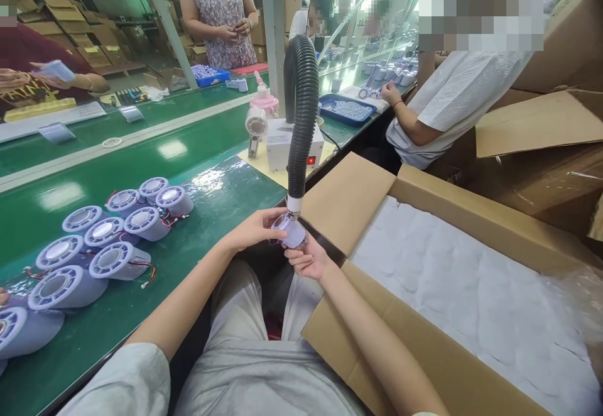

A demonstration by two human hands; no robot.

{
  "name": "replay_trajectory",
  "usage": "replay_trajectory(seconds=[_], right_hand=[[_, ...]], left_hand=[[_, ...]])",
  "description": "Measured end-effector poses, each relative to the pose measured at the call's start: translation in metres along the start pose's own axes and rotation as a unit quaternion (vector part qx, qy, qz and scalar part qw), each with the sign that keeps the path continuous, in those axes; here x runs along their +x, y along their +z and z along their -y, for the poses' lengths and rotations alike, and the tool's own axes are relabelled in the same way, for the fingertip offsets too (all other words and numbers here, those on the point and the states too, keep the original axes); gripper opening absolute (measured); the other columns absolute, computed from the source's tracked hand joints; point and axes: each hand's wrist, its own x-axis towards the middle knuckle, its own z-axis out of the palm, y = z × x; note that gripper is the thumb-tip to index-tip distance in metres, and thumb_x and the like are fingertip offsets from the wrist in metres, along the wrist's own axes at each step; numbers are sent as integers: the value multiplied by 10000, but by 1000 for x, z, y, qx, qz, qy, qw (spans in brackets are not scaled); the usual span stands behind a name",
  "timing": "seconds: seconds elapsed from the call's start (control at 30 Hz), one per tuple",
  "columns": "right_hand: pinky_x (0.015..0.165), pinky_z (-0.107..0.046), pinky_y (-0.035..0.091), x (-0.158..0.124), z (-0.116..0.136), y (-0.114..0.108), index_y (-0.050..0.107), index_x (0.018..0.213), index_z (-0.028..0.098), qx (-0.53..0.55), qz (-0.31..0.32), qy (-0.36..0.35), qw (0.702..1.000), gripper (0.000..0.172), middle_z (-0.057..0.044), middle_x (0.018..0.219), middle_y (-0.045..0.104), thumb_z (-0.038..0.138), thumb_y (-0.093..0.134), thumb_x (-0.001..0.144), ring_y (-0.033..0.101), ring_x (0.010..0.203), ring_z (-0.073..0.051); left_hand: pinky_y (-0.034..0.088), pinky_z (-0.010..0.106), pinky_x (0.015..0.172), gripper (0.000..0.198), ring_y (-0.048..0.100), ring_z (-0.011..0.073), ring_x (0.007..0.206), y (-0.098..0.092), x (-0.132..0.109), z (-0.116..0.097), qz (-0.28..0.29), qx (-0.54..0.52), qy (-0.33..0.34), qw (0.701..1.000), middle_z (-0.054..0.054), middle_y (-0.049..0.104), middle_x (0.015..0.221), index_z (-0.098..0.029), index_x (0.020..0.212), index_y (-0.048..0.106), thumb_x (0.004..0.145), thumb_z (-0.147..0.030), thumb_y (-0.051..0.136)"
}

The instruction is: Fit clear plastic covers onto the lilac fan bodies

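Holding: you have one small lavender fan housing (293,232) up at the white tip of the black hose (301,108), just past the table's near corner and above your lap.
Left hand: your left hand (254,227) comes in from the side, fingers curled over the housing's upper rim and pressing on it, thumb underneath.
Right hand: your right hand (308,260) cups the housing from below, fingers bent around its lower wall; the two hands nearly touch.
Handling: it looks like a light, stiff plastic shell, smooth enough to slip. Judging by the same parts (101,240) lying on the table (221,196), thin red wires trail from the body and the grille face is slotted, so both are likely the delicate spots.
Where to hold: the plain round side wall seems the safest grip; keep your fingertips off the grille and clear of any wires, which I cannot make out on this piece.
Edges: the table corner sits just left of your hands, and the raised flap of the cardboard box (348,199) stands just right of them.
Open room: the hose hangs directly above, so upward room is short. Leftward, a bare stretch of green table lies between you and the row of parts. Rightward, the box is open and lined with white padding (471,290).
Nearby: a seated co-worker (452,102) works well apart, beyond the box.
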Motion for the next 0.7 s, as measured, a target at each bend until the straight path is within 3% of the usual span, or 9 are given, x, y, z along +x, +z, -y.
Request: replay_trajectory(seconds=[0.13,0.27,0.4,0.47,0.5,0.6,0.7], right_hand=[[254,-102,199,-12,0,8,547,839,116,-89,-90,-42,991,616,43,491,423,621,228,990,245,298,-33],[353,-151,403,-36,-12,26,549,1069,150,-168,-228,-170,944,518,-7,662,565,637,428,941,501,429,-92],[496,-207,470,-55,-30,53,519,1246,238,-334,-332,-302,829,493,-33,931,623,522,645,863,553,592,-121],[495,-231,448,-60,-37,64,577,1178,201,-407,-359,-325,774,414,-55,903,629,505,588,896,554,623,-150],[482,-235,435,-62,-39,69,597,1140,192,-423,-366,-328,761,383,-58,871,628,501,536,922,554,624,-158],[421,-234,413,-69,-42,79,634,1058,187,-430,-366,-319,761,382,-43,778,618,472,393,977,537,541,-147],[374,-241,445,-82,-41,90,666,1005,173,-391,-345,-303,797,442,-35,736,622,460,330,992,533,457,-137]], left_hand=[[506,329,883,689,622,218,1010,6,-9,4,-13,-5,15,1000,122,667,1149,-125,1243,598,611,-195,863],[519,324,900,654,620,213,1041,27,-29,20,-68,-54,48,995,137,608,1267,-154,1250,570,660,-231,843],[531,291,889,561,608,201,1057,58,-49,33,-122,-98,86,984,111,564,1310,-198,1201,597,689,-202,826],[537,278,877,546,594,199,1069,71,-58,36,-140,-106,103,979,98,557,1305,-217,1196,606,695,-188,820],[538,275,877,546,587,199,1075,75,-62,36,-147,-106,109,977,94,558,1296,-223,1195,611,692,-181,820],[545,279,879,561,575,216,1097,82,-75,32,-152,-95,122,976,93,565,1271,-226,1193,628,673,-163,827],[556,267,846,560,607,205,1049,83,-86,25,-136,-107,151,973,90,600,1233,-244,1209,630,687,-167,818]])
